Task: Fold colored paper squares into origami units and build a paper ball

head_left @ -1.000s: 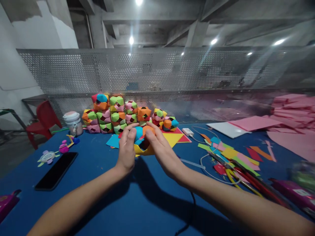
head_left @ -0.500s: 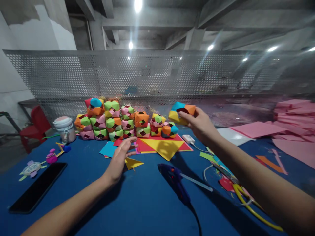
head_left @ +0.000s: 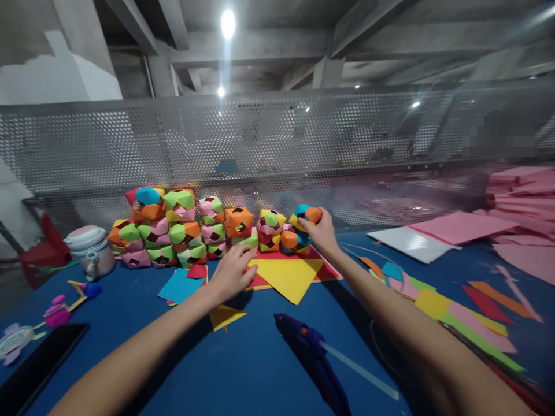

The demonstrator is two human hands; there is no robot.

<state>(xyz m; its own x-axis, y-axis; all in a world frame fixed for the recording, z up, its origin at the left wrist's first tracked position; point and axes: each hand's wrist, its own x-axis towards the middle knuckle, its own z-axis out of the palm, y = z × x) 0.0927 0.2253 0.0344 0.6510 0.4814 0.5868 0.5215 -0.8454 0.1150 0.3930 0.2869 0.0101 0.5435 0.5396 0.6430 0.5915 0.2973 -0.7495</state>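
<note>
My right hand (head_left: 324, 233) grips a blue, orange and yellow folded paper ball (head_left: 304, 214). That ball is over another multicoloured paper ball (head_left: 293, 242) at the right end of a stacked row; whether its weight rests there I cannot tell. My left hand (head_left: 234, 268) has its fingers apart and holds nothing, close to the left edge of a yellow paper sheet (head_left: 288, 280) on red sheets (head_left: 315, 261). Several more paper balls (head_left: 184, 234) stand stacked behind and to its left. A small yellow paper piece (head_left: 224, 316) lies below that wrist.
A dark blue glue gun (head_left: 318, 361) with its glue stick lies in front. Paper strips (head_left: 470, 323) spread beneath my right forearm. Pink sheets (head_left: 463, 226) are at the right. A lidded jar (head_left: 91, 254) and a phone (head_left: 39, 361) sit left. A perforated metal screen (head_left: 269, 138) stands behind.
My right hand has lowered the paper ball from the air onto or just above the row's right-end ball. My left hand has shifted right towards the yellow sheet. The view has turned slightly.
</note>
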